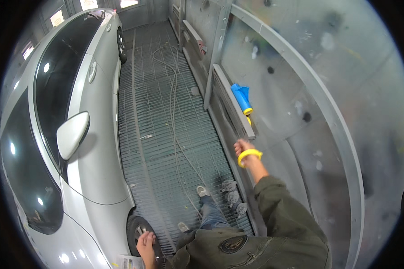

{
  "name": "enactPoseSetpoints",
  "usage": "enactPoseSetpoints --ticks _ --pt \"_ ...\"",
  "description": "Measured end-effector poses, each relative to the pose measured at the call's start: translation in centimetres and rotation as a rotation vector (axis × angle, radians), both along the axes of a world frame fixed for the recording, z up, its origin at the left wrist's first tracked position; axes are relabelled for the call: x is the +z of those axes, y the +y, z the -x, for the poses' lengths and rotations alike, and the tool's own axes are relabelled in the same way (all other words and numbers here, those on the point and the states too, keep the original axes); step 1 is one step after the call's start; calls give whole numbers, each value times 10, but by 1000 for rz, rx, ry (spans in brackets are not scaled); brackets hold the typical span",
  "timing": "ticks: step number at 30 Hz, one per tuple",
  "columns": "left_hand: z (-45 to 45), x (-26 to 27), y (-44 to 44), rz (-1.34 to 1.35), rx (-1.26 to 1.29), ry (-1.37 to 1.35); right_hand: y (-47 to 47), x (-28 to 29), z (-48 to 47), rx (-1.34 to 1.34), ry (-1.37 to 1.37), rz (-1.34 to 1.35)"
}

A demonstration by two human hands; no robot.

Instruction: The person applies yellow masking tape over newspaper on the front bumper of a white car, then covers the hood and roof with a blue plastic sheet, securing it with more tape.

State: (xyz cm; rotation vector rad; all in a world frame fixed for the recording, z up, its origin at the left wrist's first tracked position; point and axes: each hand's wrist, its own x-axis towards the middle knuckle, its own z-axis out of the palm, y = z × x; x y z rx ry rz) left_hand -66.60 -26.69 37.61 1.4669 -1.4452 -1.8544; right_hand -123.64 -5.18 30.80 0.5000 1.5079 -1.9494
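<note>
My right hand (243,148) is loosely fisted beside the end of a grey ledge (234,101) on the wall. A roll of yellow masking tape (250,156) rings that wrist like a bracelet. On the ledge lies a blue roll of plastic film (241,97) with a yellow end, and another yellow roll (248,120) shows just below it. My left hand (145,245) is low in the picture, in front of the car's front wheel (134,232), its fingers curled; whether they pinch anything cannot be made out. Printed paper (129,261) shows beside it.
A silver car (97,161) stands along the left, its wing mirror (73,134) jutting out. Looped hoses (173,101) run over the slatted floor grating (148,111). Crumpled grey wads (232,196) lie near my feet by the wall. A second ledge (193,35) is farther along.
</note>
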Motion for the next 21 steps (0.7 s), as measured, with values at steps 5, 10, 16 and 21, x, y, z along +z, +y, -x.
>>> enactPoseSetpoints --ticks 5,10,16,21 --pt "22 18 21 -35 -45 -270 -27 -61 164 -375 18 -32" --pt "80 50 38 -60 200 -178 -22 -114 221 379 731 -674" --pt "113 88 40 -33 181 -373 18 -194 281 644 899 -624" --pt "93 76 84 -77 295 -385 -24 -205 284 367 824 -665"
